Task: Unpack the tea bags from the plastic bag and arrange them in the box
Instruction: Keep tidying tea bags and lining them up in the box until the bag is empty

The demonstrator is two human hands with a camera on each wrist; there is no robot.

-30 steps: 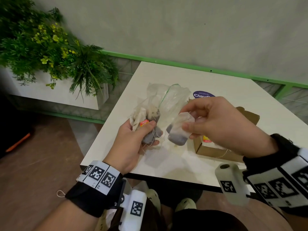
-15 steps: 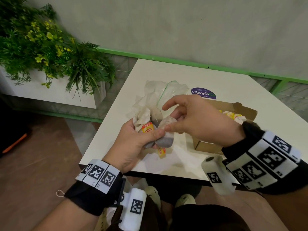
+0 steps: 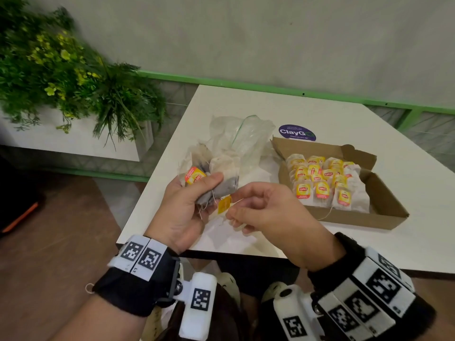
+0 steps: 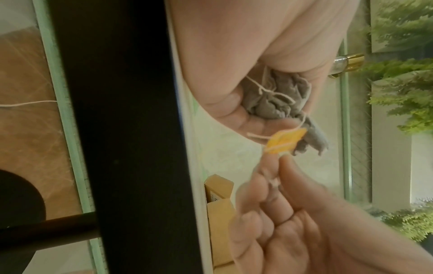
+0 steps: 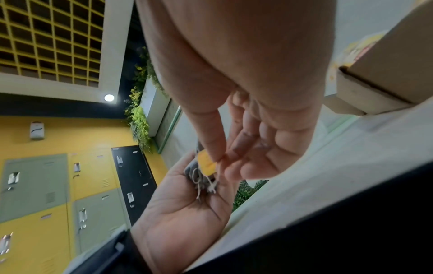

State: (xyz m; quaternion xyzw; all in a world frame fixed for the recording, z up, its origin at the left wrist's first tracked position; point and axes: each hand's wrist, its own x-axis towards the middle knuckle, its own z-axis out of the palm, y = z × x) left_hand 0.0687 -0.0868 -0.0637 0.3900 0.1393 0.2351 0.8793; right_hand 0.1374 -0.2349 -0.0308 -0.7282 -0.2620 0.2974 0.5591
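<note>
I am holding a bunch of tea bags point(image 3: 222, 179) and the crumpled plastic bag point(image 3: 240, 139) in my left hand point(image 3: 183, 207), just beside the near left corner of the box point(image 3: 384, 193). My left fingers point(image 3: 209, 179) are curling around the bunch, the thumb pressing a red and yellow tag against it. In the left wrist view the grey bags point(image 4: 279, 98) are sitting wrinkled in my palm with white strings tangling over them.

My right hand point(image 3: 268, 210) is hovering in front of the box's near left corner, its thumb and forefinger pinching a yellow tag point(image 3: 224, 204) that is hanging from the bunch on a string; the other right fingers point(image 5: 255, 148) are lying loosely bent.

Inside the box, more tea bags point(image 3: 327, 183) are standing in overlapping rows, yellow tags facing me, filling its left part. The box is resting on the white desk point(image 3: 307, 112). Behind the box a round purple sticker point(image 3: 296, 132) is lying on the desk. Far to the left of the box, a green plant point(image 3: 61, 77) is growing in a white planter.
</note>
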